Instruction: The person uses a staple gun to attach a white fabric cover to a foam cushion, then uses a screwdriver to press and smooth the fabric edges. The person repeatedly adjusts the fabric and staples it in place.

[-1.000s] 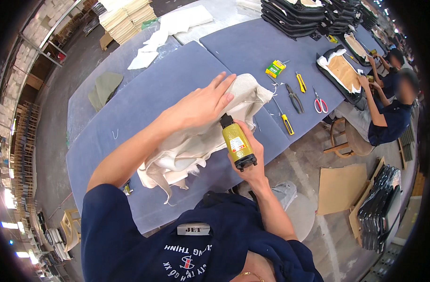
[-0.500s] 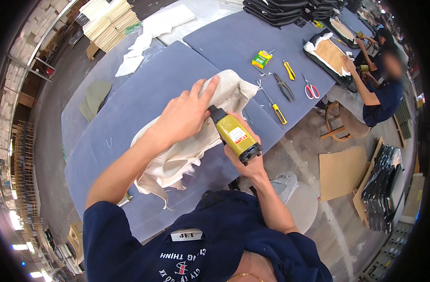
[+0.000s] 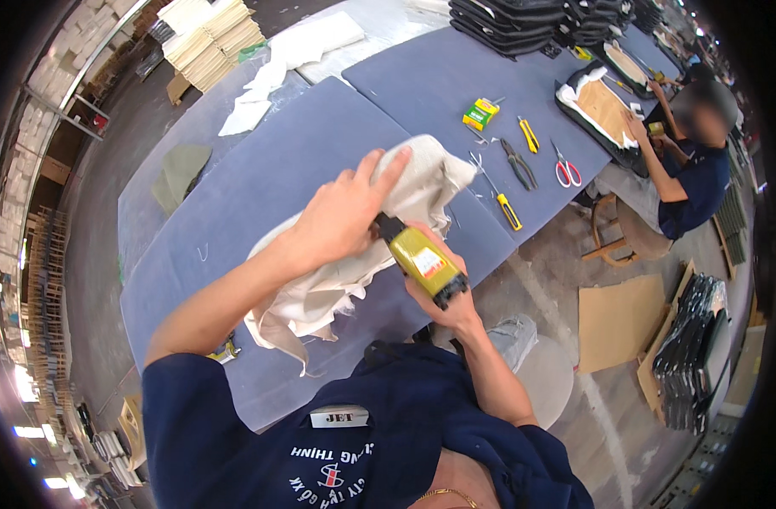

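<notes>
A cream fabric cover [image 3: 426, 178], wrapped around a rounded piece, lies over the blue-grey work table [image 3: 260, 182]. Its loose, frayed edges hang toward my body. My left hand [image 3: 341, 212] presses and grips the fabric from above, its fingers stretched along the rounded end and its thumb mostly hidden. In my right hand [image 3: 460, 312] is a yellow and black staple gun [image 3: 422, 257]. Its dark nose meets the fabric just beside my left hand; the exact contact point is hidden. The handle is out of sight behind the tool's body.
To the right lie a screwdriver [image 3: 508, 210], pliers [image 3: 519, 165], a utility knife [image 3: 529, 134], scissors [image 3: 566, 168] and a small green-yellow box [image 3: 479, 113]. A co-worker [image 3: 697, 182] sits beyond them at a padded panel [image 3: 604, 102]. Black panels [image 3: 507, 21] are stacked at the back.
The whole view has shifted slightly, with the table and tools sitting a little farther right and lower. Both hands keep their hold; the staple gun is angled slightly differently against the fabric.
</notes>
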Motion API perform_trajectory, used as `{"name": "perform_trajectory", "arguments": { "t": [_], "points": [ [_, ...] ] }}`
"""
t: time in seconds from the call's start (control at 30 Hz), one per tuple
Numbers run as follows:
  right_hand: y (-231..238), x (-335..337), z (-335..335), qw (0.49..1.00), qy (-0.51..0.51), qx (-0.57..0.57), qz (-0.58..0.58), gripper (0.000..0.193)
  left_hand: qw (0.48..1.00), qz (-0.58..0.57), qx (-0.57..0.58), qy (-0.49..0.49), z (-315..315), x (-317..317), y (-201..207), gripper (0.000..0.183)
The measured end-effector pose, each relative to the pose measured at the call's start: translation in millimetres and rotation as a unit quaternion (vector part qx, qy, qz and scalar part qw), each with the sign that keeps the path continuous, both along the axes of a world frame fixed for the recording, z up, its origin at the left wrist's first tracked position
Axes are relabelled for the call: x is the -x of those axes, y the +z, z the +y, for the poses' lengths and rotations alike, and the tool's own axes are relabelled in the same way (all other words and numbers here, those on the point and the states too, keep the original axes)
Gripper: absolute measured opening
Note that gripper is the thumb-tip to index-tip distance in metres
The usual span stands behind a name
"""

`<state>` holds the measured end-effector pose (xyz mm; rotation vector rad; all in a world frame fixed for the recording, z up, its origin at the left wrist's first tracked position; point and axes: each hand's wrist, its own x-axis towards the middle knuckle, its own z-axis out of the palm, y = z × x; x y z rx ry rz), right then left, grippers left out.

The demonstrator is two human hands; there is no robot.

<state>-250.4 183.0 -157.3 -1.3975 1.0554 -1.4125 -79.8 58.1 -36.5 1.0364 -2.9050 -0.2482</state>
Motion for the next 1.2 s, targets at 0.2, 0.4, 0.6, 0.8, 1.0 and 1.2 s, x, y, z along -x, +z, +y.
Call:
{"name": "perform_trajectory", "arguments": {
  "t": [0.2, 0.4, 0.6, 0.8, 1.0, 1.2],
  "points": [
    [10.0, 8.0, 35.1, 0.997, 0.000, 0.051, 0.055, 0.073, 0.775, 0.073, -0.614, 0.130, -51.2, -35.4, -22.5, 0.090],
    [14.4, -6.8, 33.7, 0.991, -0.055, 0.066, 0.105, 0.071, 0.857, 0.151, -0.490, 0.061, -35.8, -31.5, -23.5, 0.077],
    [16.6, -17.9, 9.9, 0.987, -0.082, 0.087, 0.111, 0.071, 0.989, 0.068, -0.128, 0.035, -7.6, -23.1, -3.0, 0.066],
    [21.9, -17.1, 5.2, 0.998, -0.060, -0.001, 0.003, 0.076, 0.992, -0.019, 0.107, 0.060, 11.7, -26.7, -12.3, 0.072],
    [25.9, -16.1, 8.2, 0.998, -0.040, 0.043, -0.013, 0.077, 0.997, -0.014, 0.076, 0.028, 10.0, -28.1, -10.5, 0.086],
    [14.4, -23.0, 6.7, 1.000, -0.013, 0.015, 0.002, 0.079, 0.997, -0.053, 0.047, 0.040, 18.2, -24.1, -3.7, 0.098]
  ]
}}
